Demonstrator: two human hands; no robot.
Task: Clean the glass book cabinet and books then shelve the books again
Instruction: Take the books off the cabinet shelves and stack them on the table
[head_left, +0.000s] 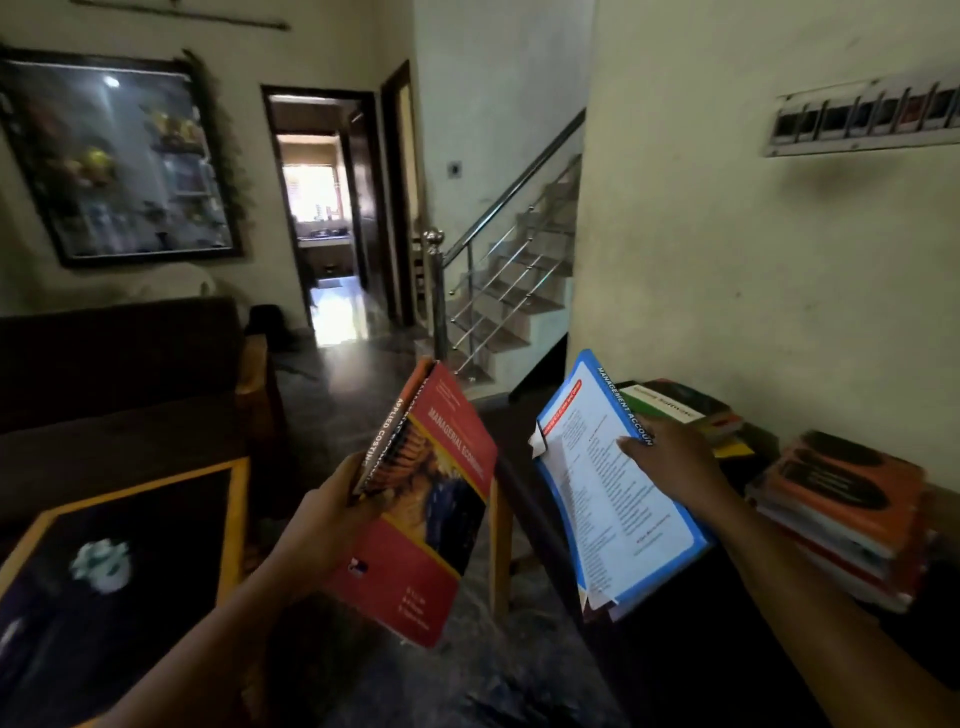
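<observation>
We judge the step as gathering books. Our left grip clasps two red books at 6 o'clock; our right grip pinches the blue book at 4 o'clock. Next: firm hold, then shelve.

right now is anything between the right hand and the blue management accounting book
Nothing visible: the right hand holds the blue book at its spine, fingers on the cover. The left hand holds the red books apart from it.
</observation>
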